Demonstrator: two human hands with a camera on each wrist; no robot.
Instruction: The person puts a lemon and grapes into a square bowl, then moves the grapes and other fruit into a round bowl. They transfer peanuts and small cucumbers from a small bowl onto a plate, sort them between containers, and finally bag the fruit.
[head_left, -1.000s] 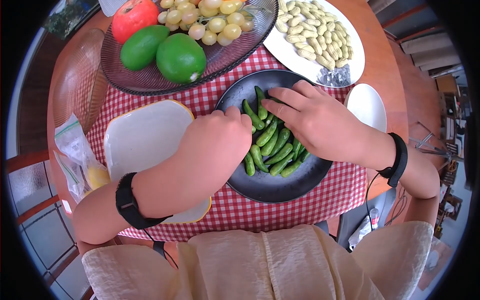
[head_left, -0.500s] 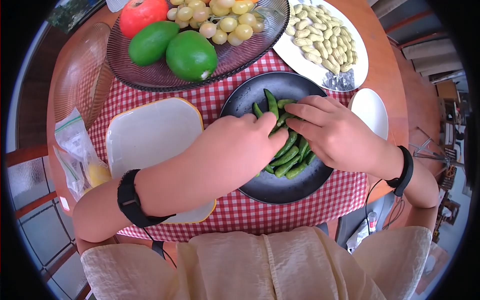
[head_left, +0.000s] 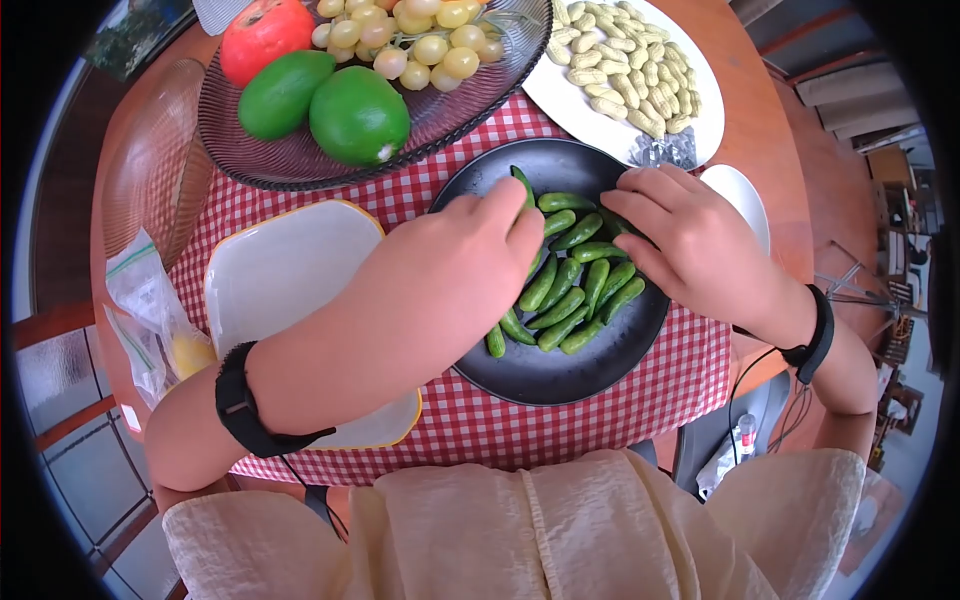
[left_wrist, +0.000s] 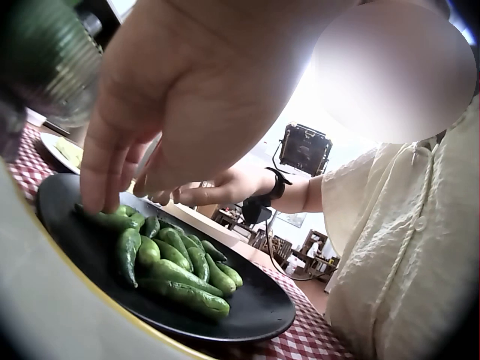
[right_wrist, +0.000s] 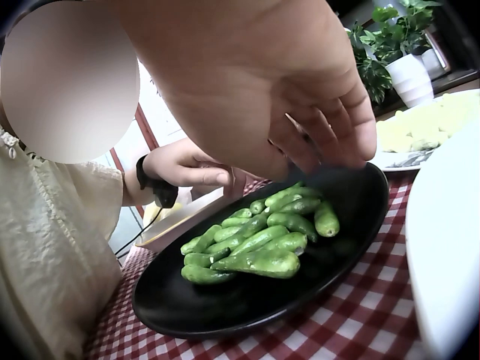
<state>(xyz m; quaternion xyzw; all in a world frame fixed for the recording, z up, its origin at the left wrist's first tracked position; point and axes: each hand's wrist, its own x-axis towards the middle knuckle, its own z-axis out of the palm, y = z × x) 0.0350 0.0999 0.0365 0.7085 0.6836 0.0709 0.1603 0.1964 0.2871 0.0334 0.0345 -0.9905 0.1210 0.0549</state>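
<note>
Several small green chili peppers (head_left: pixel 567 283) lie side by side on a round black plate (head_left: pixel 620 365). Over the plate's upper left is my left hand (head_left: pixel 440 270); in the left wrist view its fingers (left_wrist: pixel 96 176) point down, with the tips right at a chili pepper (left_wrist: pixel 112 220). My right hand (head_left: pixel 700 230) hovers at the plate's right side, its fingers (right_wrist: pixel 341 139) loosely bent over the rim and holding nothing. A dark chili pepper lies partly hidden beneath those fingers in the head view.
A white square dish (head_left: pixel 285 260) with a yellow rim stands left of the plate. Behind are a purple fruit tray (head_left: pixel 440 120) and an oval white plate (head_left: pixel 700 95) of peanuts. A white bowl (head_left: pixel 735 195) sits right, plastic bags (head_left: pixel 150 300) far left, on a checkered cloth (head_left: pixel 560 430).
My left hand moved right, then back up and left. My right hand shifted right toward the rim. The chili peppers, bunched before, now lie more spread out.
</note>
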